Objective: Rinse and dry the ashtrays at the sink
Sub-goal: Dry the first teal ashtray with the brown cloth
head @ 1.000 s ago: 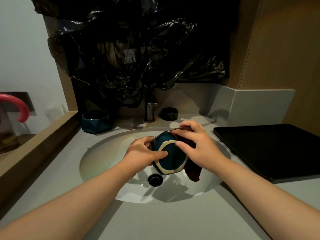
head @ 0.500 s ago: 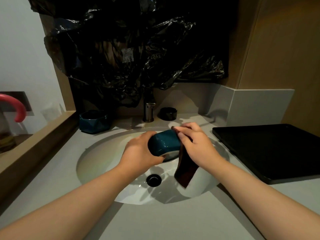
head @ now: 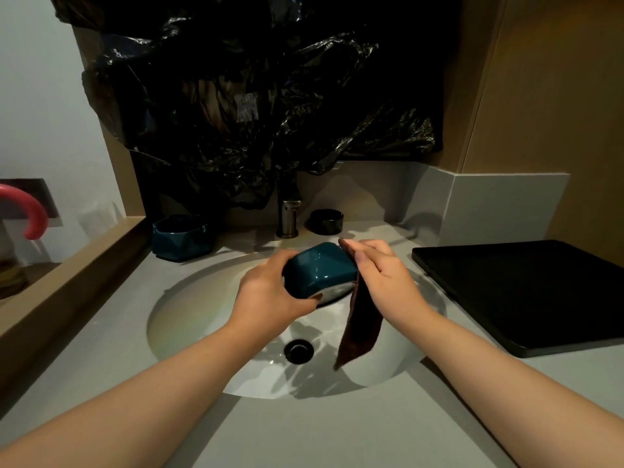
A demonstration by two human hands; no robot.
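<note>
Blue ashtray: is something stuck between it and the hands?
Only on one side. The right hand holds the brown cloth against the blue ashtray, so the cloth lies between them. The left hand grips the ashtray directly, with nothing visible between.

The scene is dimly lit throughout; the brightest patch is found in the white sink basin (head: 209,309), lit from above; forked soft shadows are cast across it near the drain (head: 299,350); dull glints are scattered over the black plastic sheet (head: 256,106); the dark cloth (head: 359,329) is slightly blurred at its lower end; straight edges are bowed towards the borders.
</note>
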